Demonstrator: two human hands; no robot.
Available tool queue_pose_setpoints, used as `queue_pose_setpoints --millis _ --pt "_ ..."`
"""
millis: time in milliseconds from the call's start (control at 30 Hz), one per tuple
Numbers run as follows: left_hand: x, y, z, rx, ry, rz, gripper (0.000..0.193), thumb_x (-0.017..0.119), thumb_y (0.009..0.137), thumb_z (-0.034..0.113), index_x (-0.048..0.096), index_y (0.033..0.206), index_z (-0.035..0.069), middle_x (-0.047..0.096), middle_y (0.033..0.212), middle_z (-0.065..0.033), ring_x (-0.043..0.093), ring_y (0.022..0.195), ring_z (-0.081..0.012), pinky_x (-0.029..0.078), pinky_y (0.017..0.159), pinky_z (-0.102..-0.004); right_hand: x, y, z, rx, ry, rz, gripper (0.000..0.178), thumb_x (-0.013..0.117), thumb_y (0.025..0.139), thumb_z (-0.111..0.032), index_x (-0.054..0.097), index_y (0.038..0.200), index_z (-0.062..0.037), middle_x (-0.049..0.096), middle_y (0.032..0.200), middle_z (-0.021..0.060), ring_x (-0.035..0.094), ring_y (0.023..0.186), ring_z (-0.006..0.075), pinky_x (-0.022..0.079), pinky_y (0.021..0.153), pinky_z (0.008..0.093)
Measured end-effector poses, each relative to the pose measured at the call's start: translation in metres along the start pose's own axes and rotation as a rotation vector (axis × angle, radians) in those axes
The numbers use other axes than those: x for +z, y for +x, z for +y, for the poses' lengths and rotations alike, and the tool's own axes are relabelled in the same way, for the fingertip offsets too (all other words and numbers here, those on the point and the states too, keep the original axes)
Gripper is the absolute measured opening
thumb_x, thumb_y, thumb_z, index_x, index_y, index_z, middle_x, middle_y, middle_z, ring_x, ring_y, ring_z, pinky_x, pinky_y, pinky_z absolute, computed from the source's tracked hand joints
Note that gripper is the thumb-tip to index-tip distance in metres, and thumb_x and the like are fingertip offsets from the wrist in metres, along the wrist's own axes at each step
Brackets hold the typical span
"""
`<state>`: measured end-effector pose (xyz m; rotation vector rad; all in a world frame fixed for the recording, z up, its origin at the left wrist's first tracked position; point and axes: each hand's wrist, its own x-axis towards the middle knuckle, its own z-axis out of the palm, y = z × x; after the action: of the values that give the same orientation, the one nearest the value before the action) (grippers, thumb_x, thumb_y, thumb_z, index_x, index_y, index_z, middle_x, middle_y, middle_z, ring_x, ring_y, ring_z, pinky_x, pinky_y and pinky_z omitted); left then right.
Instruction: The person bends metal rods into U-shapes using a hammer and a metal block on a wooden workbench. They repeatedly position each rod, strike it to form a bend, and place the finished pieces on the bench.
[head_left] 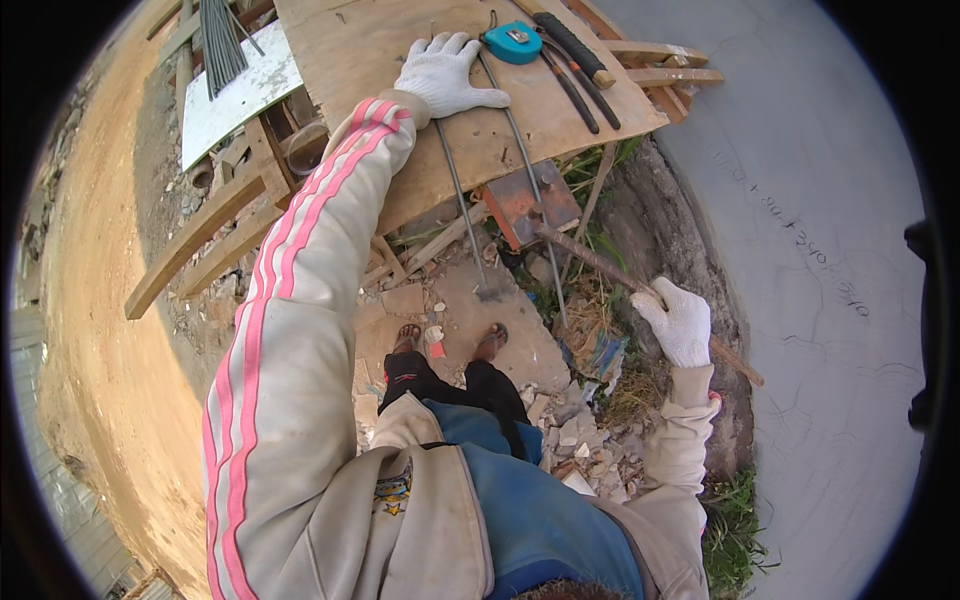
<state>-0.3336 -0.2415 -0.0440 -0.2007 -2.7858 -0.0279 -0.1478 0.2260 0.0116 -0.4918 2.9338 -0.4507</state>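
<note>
Thin steel rods (455,190) overhang the plywood board's (350,50) near edge, pinned under the gloved left hand (443,75) spread flat beside a teal tape measure (513,42), while the gloved right hand (680,322) grips a rusty bar (600,265) below.

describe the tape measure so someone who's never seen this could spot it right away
Find the tilted plywood board at the top of the view, where the gloved left hand presses down on thin steel rods. Just right of its fingertips lies the tape measure. It is the only rounded, bright teal thing there; the dark-handled tools beside it are long and thin.
</note>
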Motion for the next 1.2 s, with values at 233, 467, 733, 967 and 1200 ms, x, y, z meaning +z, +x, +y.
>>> queue_pose_setpoints --millis 233,467,733,967,1200 --pt "0.005 0.001 -0.003 0.015 -0.027 0.068 0.118 0.059 0.081 0.097 0.058 0.155 0.005 0.055 0.162 -0.0173 0.046 0.154 -0.0349 0.032 0.125 -0.0518 0.021 -0.032 -0.028 0.178 0.002 0.050 0.054 0.074 0.096 -0.059 0.068 0.090 -0.0060 0.062 0.074 0.0216 0.064 0.074 0.0464 0.048 0.064 0.0469" --pt "0.005 -0.001 -0.002 0.041 -0.064 0.069 0.120 0.058 0.078 0.100 0.062 0.150 0.003 0.059 0.156 -0.0181 0.051 0.147 -0.0372 0.035 0.118 -0.0548 0.066 -0.083 -0.085 0.391 0.116 0.172 0.052 0.070 0.102 -0.056 0.068 0.095 -0.0041 0.059 0.077 0.0247 0.059 0.075 0.0481 0.048 0.066 0.0465" --pt "0.013 0.006 -0.005 0.046 -0.090 0.044 0.120 0.060 0.077 0.100 0.066 0.147 0.002 0.062 0.151 -0.0202 0.052 0.144 -0.0401 0.035 0.116 -0.0580 0.117 -0.104 -0.156 0.653 0.247 0.291 0.051 0.064 0.107 -0.054 0.068 0.098 -0.0040 0.061 0.083 0.0279 0.060 0.082 0.0521 0.048 0.069 0.0493" --pt "0.010 0.006 -0.007 0.070 -0.144 0.040 0.120 0.061 0.079 0.098 0.062 0.150 0.002 0.057 0.156 -0.0220 0.048 0.148 -0.0418 0.032 0.118 -0.0626 0.112 -0.117 -0.166 0.556 -0.004 0.379 0.045 0.068 0.104 -0.052 0.064 0.097 -0.0074 0.065 0.083 0.0211 0.066 0.083 0.0470 0.051 0.070 0.0506" --pt "0.001 0.006 -0.006 0.078 -0.120 -0.010 0.119 0.060 0.081 0.097 0.060 0.152 0.001 0.056 0.158 -0.0227 0.046 0.150 -0.0421 0.029 0.120 -0.0654 0.140 -0.177 -0.132 0.601 -0.008 0.451 0.038 0.073 0.101 -0.046 0.066 0.103 -0.0091 0.066 0.088 0.0195 0.068 0.086 0.0448 0.053 0.073 0.0492"
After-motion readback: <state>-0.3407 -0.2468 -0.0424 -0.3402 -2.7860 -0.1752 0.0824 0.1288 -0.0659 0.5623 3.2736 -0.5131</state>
